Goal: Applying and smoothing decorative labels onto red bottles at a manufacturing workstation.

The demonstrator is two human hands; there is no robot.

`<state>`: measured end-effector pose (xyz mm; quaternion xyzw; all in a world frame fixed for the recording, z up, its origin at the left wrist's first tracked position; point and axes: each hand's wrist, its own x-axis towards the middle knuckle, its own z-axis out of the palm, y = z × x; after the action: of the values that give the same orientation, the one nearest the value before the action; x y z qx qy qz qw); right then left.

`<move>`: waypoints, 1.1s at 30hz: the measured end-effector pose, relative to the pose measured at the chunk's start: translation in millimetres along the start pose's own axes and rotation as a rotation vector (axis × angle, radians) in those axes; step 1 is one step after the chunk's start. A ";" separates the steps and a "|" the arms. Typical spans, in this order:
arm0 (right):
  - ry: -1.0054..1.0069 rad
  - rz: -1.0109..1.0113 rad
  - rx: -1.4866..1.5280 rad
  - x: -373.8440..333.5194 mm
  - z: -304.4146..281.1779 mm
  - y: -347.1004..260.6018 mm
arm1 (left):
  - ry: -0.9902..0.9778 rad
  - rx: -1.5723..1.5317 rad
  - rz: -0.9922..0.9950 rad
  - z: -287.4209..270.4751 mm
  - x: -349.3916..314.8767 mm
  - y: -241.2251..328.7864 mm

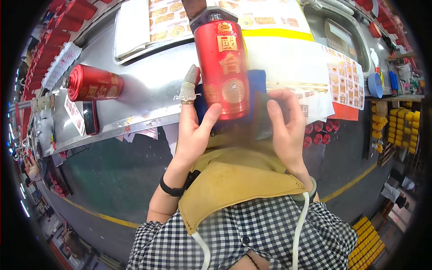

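A red bottle (pixel 223 67) with gold lettering and a dark neck lies in front of me, its neck end at a dark metal holder (pixel 204 12). Along its left side rests my left hand (pixel 194 128), thumb against the lower edge and index finger stretched out in a pale fabric finger cover (pixel 191 77). To the right of the bottle's lower end is my right hand (pixel 288 126), thumb and curved forefinger apart. A dark blurred thing (pixel 262 116) sits between that hand and the bottle; I cannot make out what it is. Blue cloth (pixel 257 81) shows beneath the bottle.
A second red bottle (pixel 95 83) lies at the left on the metal bench (pixel 148 74), above a phone (pixel 90 118). Sheets of gold-and-red stickers (pixel 344 76) spread at right and back. A metal basin (pixel 339 33) stands far right; red caps (pixel 318 135) show below the bench.
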<state>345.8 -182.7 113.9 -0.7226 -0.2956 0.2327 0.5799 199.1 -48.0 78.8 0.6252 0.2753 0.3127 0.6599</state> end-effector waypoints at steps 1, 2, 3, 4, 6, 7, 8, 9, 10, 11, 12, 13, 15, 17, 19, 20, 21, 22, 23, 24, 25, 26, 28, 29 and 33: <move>-0.005 0.019 0.018 -0.5 0.0 0.3 | -0.028 -0.036 -0.025 -1.5 -1.1 2.4; -0.005 0.019 0.018 -0.3 -0.3 0.4 | -0.056 -0.073 -0.048 -3.4 -1.4 5.1; -0.011 0.038 0.053 -0.1 -1.2 0.8 | -0.056 -0.072 -0.048 -5.6 -2.4 7.4; -0.017 0.057 0.088 0.3 -1.9 1.1 | -0.097 -0.138 -0.077 -8.0 -3.8 9.5; -0.032 0.071 0.121 0.4 -1.9 0.8 | -0.134 -0.202 -0.108 -12.5 -5.8 10.3; -0.046 0.085 0.152 0.4 -1.5 0.8 | -0.183 -0.200 -0.109 -14.3 -5.6 9.8; -0.050 0.085 0.153 0.8 -0.8 0.7 | -0.232 -0.198 -0.110 -15.2 -5.4 9.9; -0.045 0.081 0.163 1.0 0.1 0.6 | -0.229 -0.198 -0.110 -14.2 -5.5 10.8; -0.041 0.078 0.173 1.2 0.7 0.4 | -0.210 -0.197 -0.123 -11.8 -5.5 12.2; -0.044 0.077 0.174 1.3 0.8 0.4 | -0.191 -0.196 -0.135 -10.7 -5.3 12.9; -0.049 0.086 0.173 1.4 0.4 0.3 | -0.189 -0.195 -0.135 -10.7 -5.2 12.7; -0.054 0.096 0.171 1.5 0.3 0.2 | -0.190 -0.197 -0.144 -10.9 -5.1 12.3; -0.046 0.090 0.183 1.9 1.5 0.8 | -0.193 -0.199 -0.154 -10.9 -4.6 11.5; -0.039 0.085 0.194 2.1 1.8 1.4 | -0.195 -0.207 -0.161 -10.7 -3.9 12.5; -0.037 0.077 0.183 2.2 1.7 1.9 | -0.194 -0.207 -0.165 -9.9 -2.9 15.0; -0.039 0.079 0.184 1.9 1.9 1.5 | -0.192 -0.206 -0.169 -9.8 -2.6 16.6; -0.042 0.086 0.189 1.6 1.9 1.0 | -0.190 -0.205 -0.170 -9.2 -2.1 17.5; -0.046 0.094 0.194 1.3 2.1 0.6 | -0.184 -0.223 -0.165 -8.2 -1.2 18.2; -0.046 0.095 0.194 1.4 2.5 1.2 | -0.180 -0.242 -0.159 -7.2 -0.3 17.8; -0.043 0.096 0.209 1.3 3.0 1.9 | -0.179 -0.242 -0.160 -6.6 0.2 16.8; -0.040 0.097 0.223 1.3 3.3 2.5 | -0.171 -0.214 -0.141 -6.2 0.3 15.2; -0.040 0.098 0.223 1.4 3.5 2.6 | -0.162 -0.187 -0.123 -5.9 0.5 13.5; -0.031 0.114 0.227 1.2 3.6 2.7 | -0.126 -0.156 -0.083 -5.2 -1.3 8.2; -0.031 0.115 0.227 1.2 3.3 2.6 | -0.090 -0.124 -0.045 -5.0 -2.7 5.8; -0.028 0.128 0.214 0.2 0.5 3.4 | 0.095 0.145 0.231 -9.3 -6.0 -3.7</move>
<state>346.1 -182.7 110.5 -0.6709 -0.2304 0.3092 0.6334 188.4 -46.5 74.4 0.6834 0.2543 0.3950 0.5588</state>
